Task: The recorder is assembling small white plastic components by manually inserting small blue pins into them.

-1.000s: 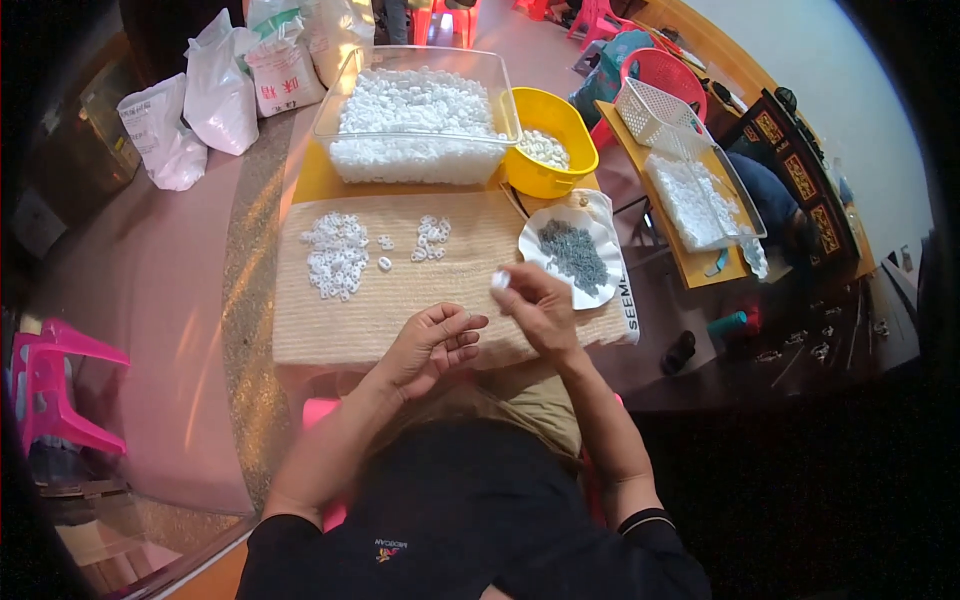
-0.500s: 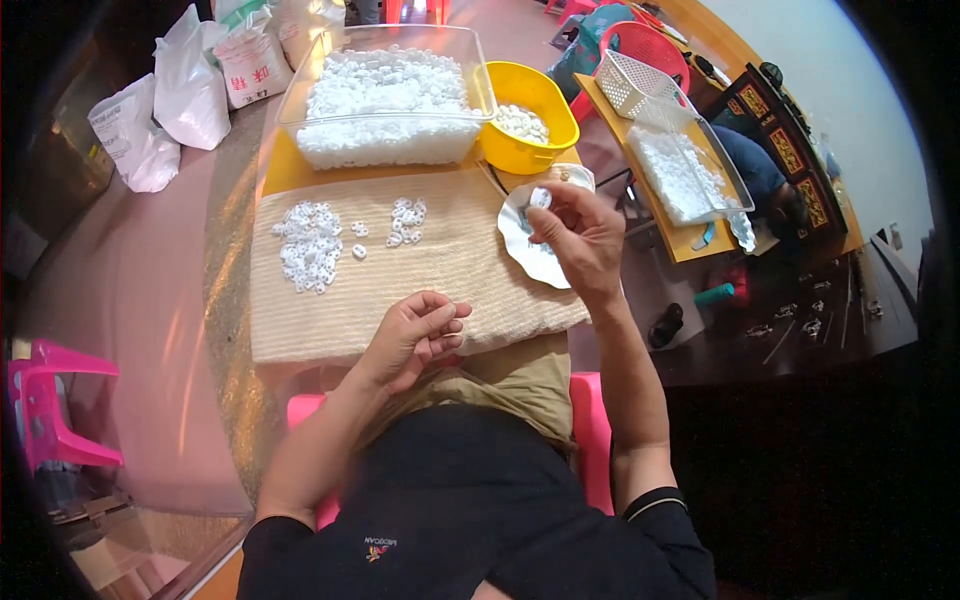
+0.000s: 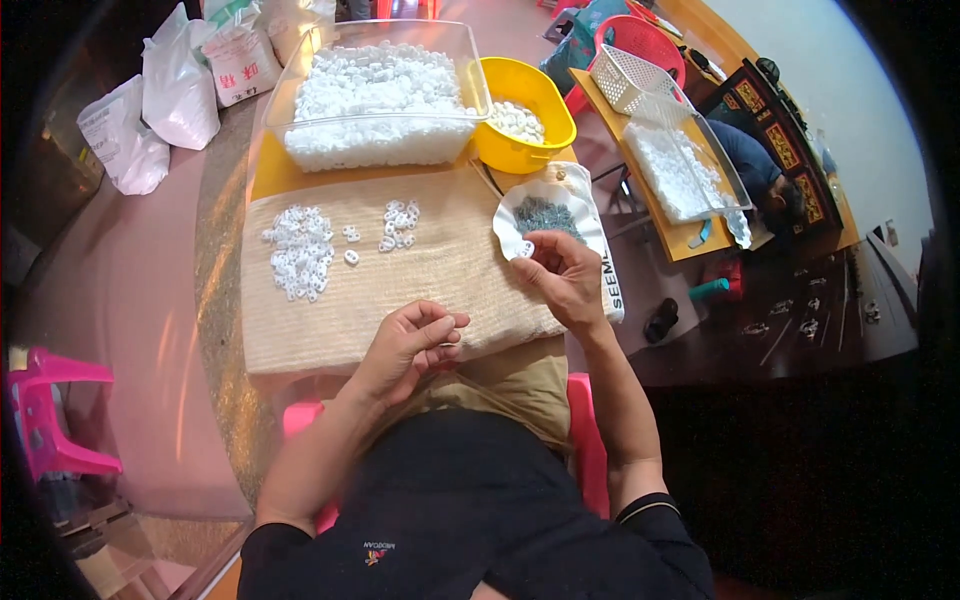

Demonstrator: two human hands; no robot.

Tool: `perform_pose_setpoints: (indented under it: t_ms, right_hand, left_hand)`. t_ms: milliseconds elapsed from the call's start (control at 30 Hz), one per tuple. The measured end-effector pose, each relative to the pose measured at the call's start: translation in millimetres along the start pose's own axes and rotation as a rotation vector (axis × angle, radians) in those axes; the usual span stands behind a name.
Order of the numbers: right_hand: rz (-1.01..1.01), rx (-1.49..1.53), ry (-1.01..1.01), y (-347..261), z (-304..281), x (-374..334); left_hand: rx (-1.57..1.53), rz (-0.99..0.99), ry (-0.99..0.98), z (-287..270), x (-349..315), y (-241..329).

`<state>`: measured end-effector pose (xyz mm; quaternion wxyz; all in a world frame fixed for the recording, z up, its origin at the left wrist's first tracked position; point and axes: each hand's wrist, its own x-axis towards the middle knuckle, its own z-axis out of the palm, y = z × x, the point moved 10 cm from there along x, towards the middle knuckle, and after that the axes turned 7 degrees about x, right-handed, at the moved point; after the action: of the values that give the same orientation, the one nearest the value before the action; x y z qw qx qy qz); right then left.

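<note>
Pieces of white plastic (image 3: 303, 255) lie at 10 o'clock on our cloth-covered surface (image 3: 330, 330), the dish (image 3: 508, 225) of dark bits (image 3: 545, 212) at 2 o'clock, presumably for easy reach. Our right hand (image 3: 572, 283) pinches 1 white piece (image 3: 521, 249) by the dish's 7 o'clock rim, seemingly leaving its face visible, fingers bent inward; our left hand (image 3: 415, 345) curls loosely at 6 o'clock, whether holding anything we cannot tell.

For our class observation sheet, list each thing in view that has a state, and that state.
Left hand: curled; any grip unclear.
Right hand: pinching a small white piece.
Clear bin: open, heaped with white pieces.
Yellow tub: open, partly filled.
White dish: holding small dark grey bits.
Cloth: spread over the table.
</note>
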<state>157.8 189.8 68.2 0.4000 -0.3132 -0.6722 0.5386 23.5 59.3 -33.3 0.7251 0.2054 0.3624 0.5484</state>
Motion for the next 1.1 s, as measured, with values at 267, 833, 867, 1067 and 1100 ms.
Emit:
perform_pose_setpoints:
  t_ms: [267,833,867,1067,1100]
  right_hand:
    - [0.087,-0.058,-0.037,2,-2,4]
    - [-0.198,-0.536,0.005,-32,-49,139]
    - [-0.398,-0.805,0.028,-38,-57,150]
    - [-0.299,-0.657,0.007,-30,-15,135]
    - [-0.294,-0.648,-0.008,-23,-5,126]
  left_hand:
    - [-0.012,-0.009,0.001,2,-4,1]
    - [-0.012,-0.010,0.034,-7,0,1]
    - [-0.013,0.007,0.015,-3,1,2]
    - [0.011,0.032,0.063,-12,-1,5]
    - [0.004,0.032,0.079,-14,-1,4]
